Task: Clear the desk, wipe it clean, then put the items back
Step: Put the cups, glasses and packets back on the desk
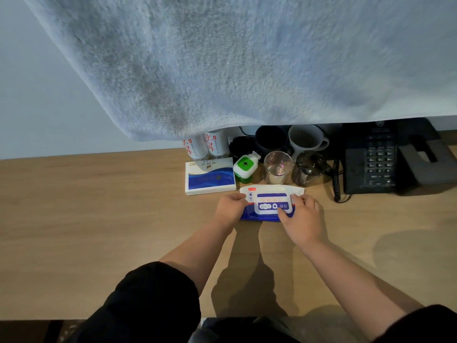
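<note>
Light wood desk [99, 219] against a pale wall, and a big fluffy pale-blue cloth [247, 58] hangs across the whole top of the view, so the back of the desk is half hidden.

The wipes pack [269, 203] is near the middle of the desk, just in front of the row of stuff at the back. Its long axis runs left to right. The print reads upside down from the wearer's side, with the dark blue edge toward the person and the white edge toward the wall. I can't tell if it's lying flat on the wood or lifted a touch.

Both hands are on it. The left hand [230, 206] has its fingers curled round the left end. The right hand [303, 219] grips the right end, thumb lying on the white label. Black sleeves are pushed up on both arms.

Behind the pack, left to right:
- a blue and white tissue pack [210, 178], with two water bottles [195, 149] behind it
- a green plug-in gadget [244, 168]
- a clear glass [277, 167] and a smoky glass [309, 168], just beside each other
- a dark mug [270, 139] and a grey mug [305, 139] behind the glasses
- a black desk phone [371, 159], with a black box [427, 159] to its right
</note>
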The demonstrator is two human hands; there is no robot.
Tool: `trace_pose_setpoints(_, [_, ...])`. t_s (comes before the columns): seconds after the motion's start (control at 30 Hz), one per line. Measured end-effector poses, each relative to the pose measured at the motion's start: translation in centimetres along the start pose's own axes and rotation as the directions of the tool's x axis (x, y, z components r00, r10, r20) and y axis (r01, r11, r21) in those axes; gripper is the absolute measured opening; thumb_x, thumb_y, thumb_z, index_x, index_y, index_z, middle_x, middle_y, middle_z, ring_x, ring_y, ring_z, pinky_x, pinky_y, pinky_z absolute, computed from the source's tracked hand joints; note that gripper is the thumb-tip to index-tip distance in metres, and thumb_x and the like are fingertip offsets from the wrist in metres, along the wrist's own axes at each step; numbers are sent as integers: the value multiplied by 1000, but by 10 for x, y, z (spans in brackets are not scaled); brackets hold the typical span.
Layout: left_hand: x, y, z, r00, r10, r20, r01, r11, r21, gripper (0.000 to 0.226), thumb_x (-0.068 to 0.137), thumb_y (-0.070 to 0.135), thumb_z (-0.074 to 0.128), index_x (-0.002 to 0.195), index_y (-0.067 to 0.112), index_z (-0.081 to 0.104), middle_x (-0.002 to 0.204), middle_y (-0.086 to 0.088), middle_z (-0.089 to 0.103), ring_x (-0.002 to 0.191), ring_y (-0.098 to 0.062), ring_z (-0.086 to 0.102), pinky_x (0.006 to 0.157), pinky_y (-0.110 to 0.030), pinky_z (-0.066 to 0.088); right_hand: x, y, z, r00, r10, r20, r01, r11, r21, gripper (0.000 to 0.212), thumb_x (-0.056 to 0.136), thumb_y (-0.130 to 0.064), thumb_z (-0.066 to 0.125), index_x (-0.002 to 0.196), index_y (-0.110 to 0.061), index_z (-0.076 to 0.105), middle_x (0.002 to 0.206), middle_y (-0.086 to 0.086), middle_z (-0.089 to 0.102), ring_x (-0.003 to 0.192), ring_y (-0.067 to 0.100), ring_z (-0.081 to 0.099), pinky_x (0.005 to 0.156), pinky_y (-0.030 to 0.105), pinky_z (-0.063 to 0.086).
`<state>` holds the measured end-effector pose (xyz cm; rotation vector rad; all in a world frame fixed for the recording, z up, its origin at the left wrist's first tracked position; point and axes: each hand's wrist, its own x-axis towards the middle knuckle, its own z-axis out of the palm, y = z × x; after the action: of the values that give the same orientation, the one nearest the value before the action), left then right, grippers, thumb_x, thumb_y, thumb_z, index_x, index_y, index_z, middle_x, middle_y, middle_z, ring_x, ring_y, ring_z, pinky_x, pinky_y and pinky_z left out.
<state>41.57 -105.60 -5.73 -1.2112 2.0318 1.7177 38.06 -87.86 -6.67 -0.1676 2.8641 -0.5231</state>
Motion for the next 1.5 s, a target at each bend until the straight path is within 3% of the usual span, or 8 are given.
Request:
trace_pose_setpoints(0.13, [-5,3,7,1000,19,-2,-19,1000,22,39,97,13,55,135,11,56,139,-11,53,121,-24,53,80,-24,48,4,-4,-2,1000,8,-3,-8,999,-50,60,93,-52,50,141,-18,38,143,6,37,130,21,32,104,31,35])
trace_pose_setpoints(0.3, [-21,2,-12,976,215,46,-219,925,310,43,98,17,51,141,15,50,146,-7,48,133,-22,45,99,-30,45,-8,-12,-5,986,-131,-107,137,989,54,55,90,-37,60,139,-16,44,148,7,33,134,22,30,106,38,40])
trace_pose_setpoints(0.4, [-35,-7,-46,851,514,110,-427,554,714,50,99,26,49,147,18,40,158,-7,29,144,-25,29,114,-37,31,-18,-31,-5,925,-352,-141,358,933,21,52,88,-28,62,136,-14,49,146,10,38,133,29,36,107,46,38])
trace_pose_setpoints(0.47, [-42,-15,-74,805,566,179,-407,307,860,59,99,32,44,154,20,24,164,-7,10,149,-27,13,120,-44,19,-23,-55,-7,887,-452,-89,451,892,-41,59,88,-28,61,142,-13,43,152,12,32,139,31,30,113,45,26])
trace_pose_setpoints(0.57, [-57,-24,-116,799,582,151,-308,179,935,64,102,38,33,157,25,5,164,-7,-7,151,-27,-4,119,-53,6,-33,-100,-6,837,-547,5,542,830,-133,70,94,-36,50,153,-17,16,161,9,3,149,25,-1,118,39,-4])
trace_pose_setpoints(0.87, [-129,-89,-304,746,656,-115,-67,246,967,67,102,46,25,152,31,-17,151,-2,-34,144,-23,-29,116,-56,-8,-138,-294,38,707,-707,3,701,701,-134,73,96,-41,43,154,-20,5,161,7,-11,147,22,-14,112,39,-19])
trace_pose_setpoints(1.13, [-226,-209,-519,681,600,-420,193,406,893,69,101,50,26,149,32,-21,155,-3,-33,147,-25,-25,116,-58,-7,-293,-484,117,529,-844,82,841,510,-178,73,96,-43,42,154,-21,3,160,8,-13,147,25,-16,113,48,-14])
trace_pose_setpoints(1.5, [-256,-344,-699,628,383,-677,351,637,686,69,101,46,31,154,33,-11,162,-4,-21,149,-26,-21,116,-61,-2,-416,-672,232,276,-925,262,952,225,-210,70,93,-37,47,152,-18,14,161,9,-6,148,27,-10,115,55,-5])
